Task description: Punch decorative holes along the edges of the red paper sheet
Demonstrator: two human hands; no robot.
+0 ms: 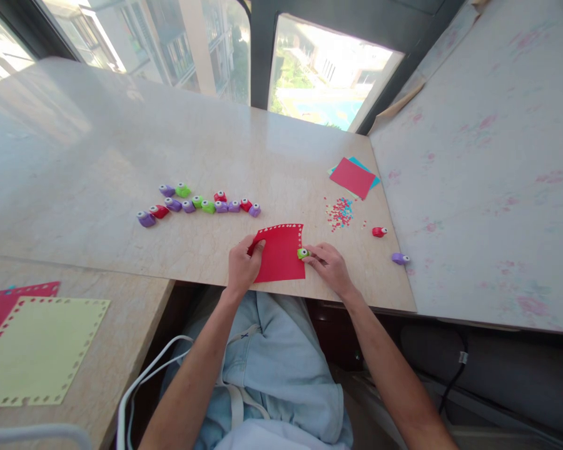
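Your right hand (329, 262) pinches a small green punch (303, 253) at the right edge of the red paper (280, 253); your left hand (244, 265) grips the paper's left edge, flat on the table (122, 156) before you.

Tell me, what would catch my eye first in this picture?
The red paper sheet at the table's near edge, its top and right borders punched with small holes. The left hand holds it flat and the right hand presses a green punch at its side. A row of coloured punches lies further left.
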